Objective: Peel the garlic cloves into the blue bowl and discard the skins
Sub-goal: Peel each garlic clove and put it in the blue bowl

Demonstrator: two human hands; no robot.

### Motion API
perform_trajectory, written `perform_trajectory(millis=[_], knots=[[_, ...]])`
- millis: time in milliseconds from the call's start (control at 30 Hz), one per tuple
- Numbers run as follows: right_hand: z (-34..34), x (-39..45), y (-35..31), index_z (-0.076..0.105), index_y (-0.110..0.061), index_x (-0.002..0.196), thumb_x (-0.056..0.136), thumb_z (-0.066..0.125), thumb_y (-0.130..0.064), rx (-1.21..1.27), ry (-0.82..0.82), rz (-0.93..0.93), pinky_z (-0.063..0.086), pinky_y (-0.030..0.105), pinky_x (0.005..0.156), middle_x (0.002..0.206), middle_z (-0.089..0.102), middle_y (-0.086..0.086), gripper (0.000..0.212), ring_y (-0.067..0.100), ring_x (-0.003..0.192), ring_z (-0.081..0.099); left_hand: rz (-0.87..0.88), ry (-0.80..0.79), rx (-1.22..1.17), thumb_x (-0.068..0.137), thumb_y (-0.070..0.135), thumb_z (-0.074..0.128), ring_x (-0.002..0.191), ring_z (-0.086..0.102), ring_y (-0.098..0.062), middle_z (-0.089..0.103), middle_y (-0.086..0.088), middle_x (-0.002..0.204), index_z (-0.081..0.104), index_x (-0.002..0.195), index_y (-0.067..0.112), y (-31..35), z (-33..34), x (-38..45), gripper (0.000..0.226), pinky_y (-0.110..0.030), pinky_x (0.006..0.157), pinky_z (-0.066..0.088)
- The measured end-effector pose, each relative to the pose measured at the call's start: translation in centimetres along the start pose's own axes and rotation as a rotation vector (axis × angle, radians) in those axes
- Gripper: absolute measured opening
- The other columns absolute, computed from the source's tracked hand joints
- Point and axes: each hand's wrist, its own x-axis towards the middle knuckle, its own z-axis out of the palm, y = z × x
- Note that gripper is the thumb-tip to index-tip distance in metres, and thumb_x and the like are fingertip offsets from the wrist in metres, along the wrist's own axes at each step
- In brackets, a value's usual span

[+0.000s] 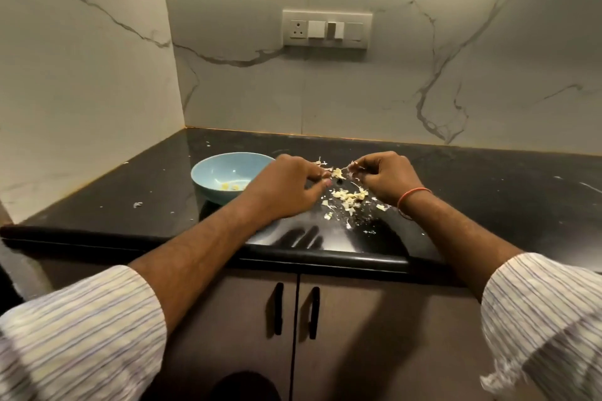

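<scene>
A light blue bowl [224, 176] sits on the black counter [130, 198], with a few peeled pale cloves on its bottom. Just right of it, my left hand [286, 189] and my right hand [381, 177] meet over the counter. Between their fingertips is a small garlic clove [338, 171]. My left fingers pinch one end of it, and my right fingers pinch a strip of papery skin [353, 166] coming off it. Below the hands lies a loose pile of pale garlic skins [350, 196].
Small skin flecks are scattered across the counter, one at the left [137, 204]. Marble walls close the corner at left and back, with a switch plate [326, 29] on the back wall. Cabinet doors with black handles [278, 308] are below the counter's rounded front edge.
</scene>
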Motion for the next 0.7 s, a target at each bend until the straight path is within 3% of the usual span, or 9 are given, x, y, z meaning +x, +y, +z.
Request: perform_trajectory(millis=[33,100,200,233,300,400,500,600,700], knots=[[-0.4,0.1,0.6,0.082,-0.024,0.110,0.094,0.067,0.001,-0.056,-0.036,0.010,0.058,0.028,0.098,0.109,0.079,-0.006,0.034,0.008,0.095,0.071,-0.009,-0.049,0.018,0.099,0.039,0.071,0.080,0.072,-0.012,0.080,0.003,0.098,0.079,0.120,0.021,0.3,1.1,0.4,0.029,-0.031,0.079,0.060],[-1.0,0.2,1.4,0.079,-0.028,0.118,0.093,0.057,0.003,-0.132,-0.085,0.008,0.056,0.024,0.087,0.117,0.075,-0.006,0.046,0.009,0.088,0.069,-0.056,-0.114,0.049,0.098,0.041,0.072,0.108,0.070,-0.020,0.075,-0.002,0.122,0.071,0.134,0.017,0.2,3.2,1.2,0.043,-0.036,0.097,0.056],[-1.3,0.3,2.4,0.078,-0.030,0.117,0.099,0.066,-0.031,-0.133,-0.058,-0.024,0.057,0.031,0.087,0.103,0.072,-0.011,0.021,0.007,0.086,0.065,-0.136,-0.145,0.048,0.097,0.044,0.071,0.124,0.062,-0.024,0.064,-0.003,0.136,0.065,0.141,0.017,-0.7,5.3,2.0,0.052,-0.044,0.110,0.050],[-1.4,0.4,2.6,0.079,-0.031,0.113,0.099,0.067,-0.041,-0.124,-0.042,-0.035,0.058,0.035,0.090,0.098,0.072,-0.014,0.021,0.007,0.089,0.066,-0.152,-0.145,0.038,0.097,0.045,0.070,0.125,0.061,-0.024,0.063,-0.002,0.136,0.065,0.141,0.019,-1.1,5.9,2.3,0.051,-0.045,0.110,0.050],[-1.7,0.6,3.2,0.080,-0.033,0.108,0.096,0.073,-0.042,-0.126,-0.051,-0.063,0.058,0.035,0.089,0.097,0.071,-0.018,0.017,0.005,0.088,0.065,-0.160,-0.145,0.015,0.098,0.047,0.068,0.121,0.061,-0.022,0.062,0.000,0.132,0.066,0.141,0.025,-1.6,6.6,2.9,0.049,-0.046,0.107,0.052],[-2.3,1.1,3.9,0.081,-0.035,0.108,0.088,0.082,-0.043,-0.257,-0.188,-0.157,0.055,0.033,0.085,0.107,0.069,-0.016,0.022,0.006,0.090,0.061,-0.133,-0.149,-0.027,0.098,0.047,0.069,0.112,0.063,-0.016,0.063,0.005,0.121,0.074,0.130,0.033,-1.9,7.3,4.0,0.035,-0.044,0.100,0.056],[-2.1,1.8,4.2,0.081,-0.036,0.104,0.085,0.082,-0.052,-0.380,-0.312,-0.179,0.051,0.030,0.082,0.104,0.068,-0.016,0.025,0.006,0.093,0.061,-0.101,-0.149,-0.096,0.096,0.043,0.073,0.103,0.065,-0.011,0.067,0.009,0.111,0.080,0.117,0.037,-2.6,8.0,4.7,0.023,-0.044,0.095,0.058],[-1.5,2.7,4.5,0.081,-0.031,0.106,0.088,0.080,-0.048,-0.403,-0.333,-0.190,0.048,0.026,0.076,0.091,0.068,-0.017,0.024,0.005,0.087,0.065,-0.121,-0.117,-0.167,0.092,0.044,0.079,0.100,0.067,-0.011,0.071,0.008,0.105,0.082,0.110,0.037,-3.3,8.5,4.9,0.020,-0.043,0.092,0.059],[-1.1,3.1,5.0,0.080,-0.027,0.105,0.091,0.079,-0.043,-0.326,-0.299,-0.219,0.043,0.021,0.070,0.091,0.066,-0.016,0.021,-0.004,0.078,0.058,-0.111,-0.051,-0.207,0.092,0.039,0.079,0.088,0.064,-0.005,0.070,0.012,0.099,0.082,0.108,0.034,-3.6,8.7,4.9,0.017,-0.031,0.081,0.055]])
